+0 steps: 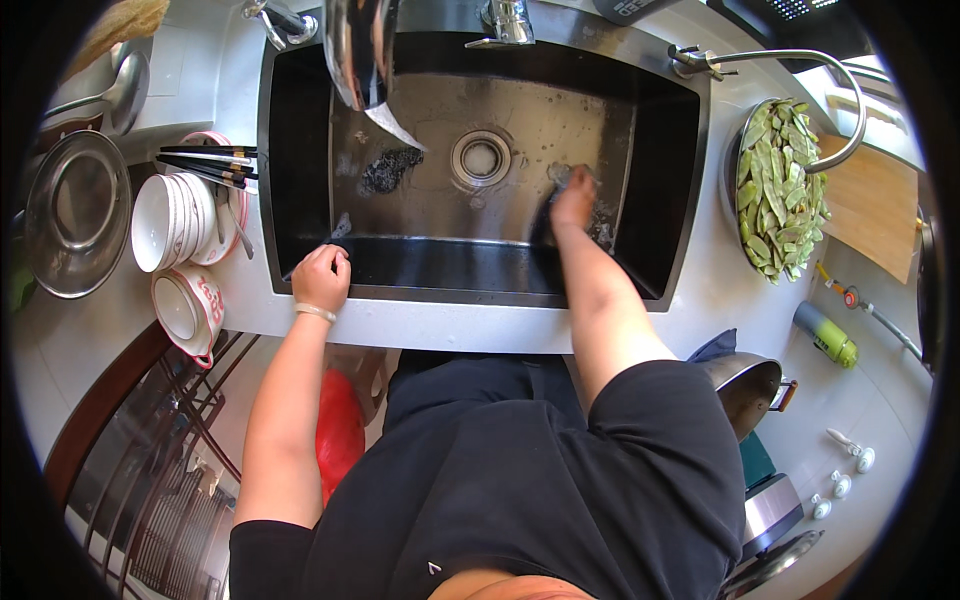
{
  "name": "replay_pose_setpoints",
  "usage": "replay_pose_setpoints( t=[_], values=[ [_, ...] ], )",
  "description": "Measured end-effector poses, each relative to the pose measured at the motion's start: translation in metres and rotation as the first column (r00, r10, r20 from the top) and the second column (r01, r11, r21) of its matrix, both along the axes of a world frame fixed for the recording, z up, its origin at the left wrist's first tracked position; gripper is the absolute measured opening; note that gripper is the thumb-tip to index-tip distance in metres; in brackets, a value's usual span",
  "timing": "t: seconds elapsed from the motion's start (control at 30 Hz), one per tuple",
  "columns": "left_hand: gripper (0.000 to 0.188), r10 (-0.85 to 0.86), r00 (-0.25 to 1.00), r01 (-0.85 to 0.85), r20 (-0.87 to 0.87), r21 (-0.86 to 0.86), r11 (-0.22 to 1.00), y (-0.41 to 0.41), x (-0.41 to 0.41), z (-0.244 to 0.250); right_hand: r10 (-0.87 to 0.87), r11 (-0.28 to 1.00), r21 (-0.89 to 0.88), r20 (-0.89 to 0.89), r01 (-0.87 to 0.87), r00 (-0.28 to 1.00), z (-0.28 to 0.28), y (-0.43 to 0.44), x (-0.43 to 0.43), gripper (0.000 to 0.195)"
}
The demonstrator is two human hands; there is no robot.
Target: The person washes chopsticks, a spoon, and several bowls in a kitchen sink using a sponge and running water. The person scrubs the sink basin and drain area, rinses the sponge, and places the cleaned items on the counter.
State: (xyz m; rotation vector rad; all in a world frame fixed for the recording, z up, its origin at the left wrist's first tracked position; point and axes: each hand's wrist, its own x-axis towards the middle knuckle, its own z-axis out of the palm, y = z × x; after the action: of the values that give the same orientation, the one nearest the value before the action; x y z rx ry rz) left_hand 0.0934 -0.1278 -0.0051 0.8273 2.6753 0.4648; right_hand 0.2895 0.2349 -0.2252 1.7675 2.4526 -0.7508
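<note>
My left hand (321, 276) rests loosely curled on the near left rim of a dark stainless-steel sink (480, 291), with a pale bracelet at the wrist. Deep in the basin, at its right side, my right hand (574, 196) reaches down to the floor; its fingertips are by a wet, foamy patch, and whether it holds something cannot be told. The round drain (481, 158) lies to the left of that hand. Water runs from the large chrome faucet (364, 60) and lands beside a dark, splashed patch on the basin floor.
Left of the sink stand stacked white bowls (161, 225), black chopsticks (210, 161), a red-trimmed pot (180, 307) and a steel lid (79, 214). Flat green beans (780, 191) heap up on the right, near a thin curved spout (847, 75) and a wooden board (870, 202). A wok (750, 390) sits lower right.
</note>
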Motion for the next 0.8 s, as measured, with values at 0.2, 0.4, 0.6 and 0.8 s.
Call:
replay_pose_setpoints(
  t=[0.2, 0.4, 0.6, 0.8],
  values=[
    [0.014, 0.005, 1.000, -0.005, -0.018, 0.000, 1.000, -0.002, 0.001, -0.001, 0.318, 0.940, -0.042, -0.259, -0.340, 0.912, 0.042, -0.067, -0.088, 0.050],
    [0.011, 0.034, 0.999, -0.033, -0.016, 0.025, 0.999, -0.009, 0.001, -0.007, 0.185, 0.980, 0.004, -0.390, -0.199, 0.902, 0.058, 0.006, -0.064, 0.052],
    [0.012, 0.018, 1.000, -0.018, -0.013, 0.012, 1.000, -0.002, 0.000, -0.002, -0.180, 0.984, -0.038, -0.267, 0.176, 0.947, 0.038, 0.034, -0.080, 0.031],
    [0.014, 0.028, 1.000, -0.028, -0.006, 0.003, 1.000, -0.003, 0.002, -0.003, 0.619, 0.755, -0.113, -0.201, -0.646, 0.759, 0.045, -0.013, -0.066, 0.022]
  ],
)
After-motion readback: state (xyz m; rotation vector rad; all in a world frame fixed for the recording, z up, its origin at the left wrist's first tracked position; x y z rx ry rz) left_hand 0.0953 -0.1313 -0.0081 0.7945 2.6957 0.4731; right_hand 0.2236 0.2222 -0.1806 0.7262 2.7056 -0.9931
